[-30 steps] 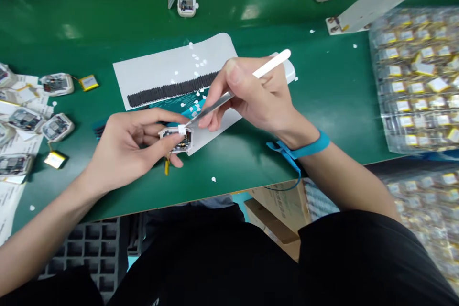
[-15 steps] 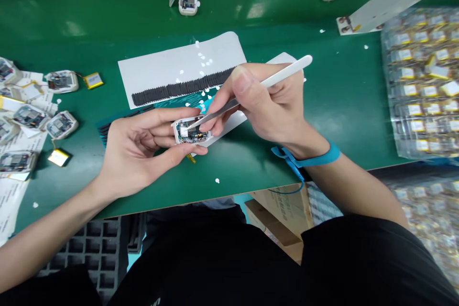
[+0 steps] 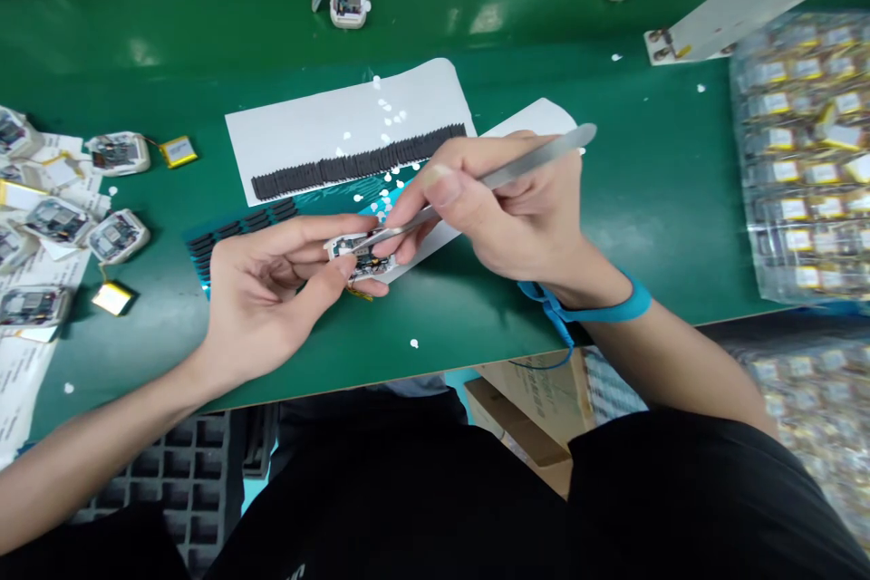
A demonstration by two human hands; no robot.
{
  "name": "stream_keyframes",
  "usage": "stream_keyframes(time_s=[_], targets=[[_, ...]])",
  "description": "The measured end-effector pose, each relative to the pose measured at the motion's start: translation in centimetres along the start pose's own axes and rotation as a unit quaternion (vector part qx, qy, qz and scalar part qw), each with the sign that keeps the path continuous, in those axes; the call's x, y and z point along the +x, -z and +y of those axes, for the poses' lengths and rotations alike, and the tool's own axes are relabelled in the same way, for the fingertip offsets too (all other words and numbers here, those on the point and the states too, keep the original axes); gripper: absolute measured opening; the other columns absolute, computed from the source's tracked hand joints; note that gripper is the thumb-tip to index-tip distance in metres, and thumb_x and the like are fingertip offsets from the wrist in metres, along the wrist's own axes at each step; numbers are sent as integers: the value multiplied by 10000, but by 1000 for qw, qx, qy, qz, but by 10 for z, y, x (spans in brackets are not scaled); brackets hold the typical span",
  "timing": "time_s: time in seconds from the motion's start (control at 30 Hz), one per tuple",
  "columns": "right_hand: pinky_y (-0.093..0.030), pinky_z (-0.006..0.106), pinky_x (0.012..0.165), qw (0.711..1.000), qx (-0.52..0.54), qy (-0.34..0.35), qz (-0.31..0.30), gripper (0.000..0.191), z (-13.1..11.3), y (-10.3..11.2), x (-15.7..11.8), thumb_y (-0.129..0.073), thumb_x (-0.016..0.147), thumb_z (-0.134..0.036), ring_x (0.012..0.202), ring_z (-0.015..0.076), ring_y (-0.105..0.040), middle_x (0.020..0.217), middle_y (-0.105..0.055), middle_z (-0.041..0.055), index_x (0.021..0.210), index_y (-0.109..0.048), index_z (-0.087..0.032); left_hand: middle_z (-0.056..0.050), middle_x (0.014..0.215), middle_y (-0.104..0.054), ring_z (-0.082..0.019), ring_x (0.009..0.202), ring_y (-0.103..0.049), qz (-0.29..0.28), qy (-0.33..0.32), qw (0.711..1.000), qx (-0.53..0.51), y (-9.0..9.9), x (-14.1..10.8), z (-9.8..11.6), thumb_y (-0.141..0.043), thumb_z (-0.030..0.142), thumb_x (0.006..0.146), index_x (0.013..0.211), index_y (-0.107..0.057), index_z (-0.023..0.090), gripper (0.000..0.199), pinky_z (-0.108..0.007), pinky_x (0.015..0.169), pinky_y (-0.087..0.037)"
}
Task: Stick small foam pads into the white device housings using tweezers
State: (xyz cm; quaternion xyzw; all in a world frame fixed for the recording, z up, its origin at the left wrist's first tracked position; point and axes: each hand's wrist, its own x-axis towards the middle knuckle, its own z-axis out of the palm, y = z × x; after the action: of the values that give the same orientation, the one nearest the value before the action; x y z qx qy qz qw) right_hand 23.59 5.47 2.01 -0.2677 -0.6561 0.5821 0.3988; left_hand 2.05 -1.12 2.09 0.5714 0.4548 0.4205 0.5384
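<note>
White-framed circuit module (image 3: 360, 257), board exposed, held between left fingers (image 3: 305, 236); right fingers (image 3: 441, 186) clamped on steel tweezers (image 3: 530, 165), tip at board.

Bright, even light from above here, soft glare streaking the green bench (image 3: 645, 199), shadow pooling under the right hand (image 3: 517, 217), and plastic-bagged batteries (image 3: 816, 435) smearing into blur at the edge!

Green workbench (image 3: 632, 217), paper (image 3: 340, 109), seemingly electronic modules (image 3: 349, 2)

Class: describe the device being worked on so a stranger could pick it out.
On the green workbench, find the white sheet of black strips. Just below it, the left hand holds an open white case with a circuit board. Only it sits under the tweezers' tip.
</note>
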Motion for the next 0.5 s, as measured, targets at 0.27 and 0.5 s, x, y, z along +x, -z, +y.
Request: stream_keyframes(time_s=[0.27,0.5], targets=[[-657,280,626,985,-24,90,142,246,-1,7,1,-685,1033,-430,750,176,-775,794,-773,8,867,-794,-285,92,872,-824,-152,735,-799,127,-53,989,51,18,16,2,-757,143,957,1176,-794,220,234,-343,745,-703],[-551,239,703,971,-230,69,-19,291,16,12,10,-615,1078,-420,827,133,-742,936,-799,29,1009,-762,-179,65,881,-803,-123,734,-711,58,-94,974,200,54,29,19,-743,259,974,1012,-783,175,100,-274,665,-569]])
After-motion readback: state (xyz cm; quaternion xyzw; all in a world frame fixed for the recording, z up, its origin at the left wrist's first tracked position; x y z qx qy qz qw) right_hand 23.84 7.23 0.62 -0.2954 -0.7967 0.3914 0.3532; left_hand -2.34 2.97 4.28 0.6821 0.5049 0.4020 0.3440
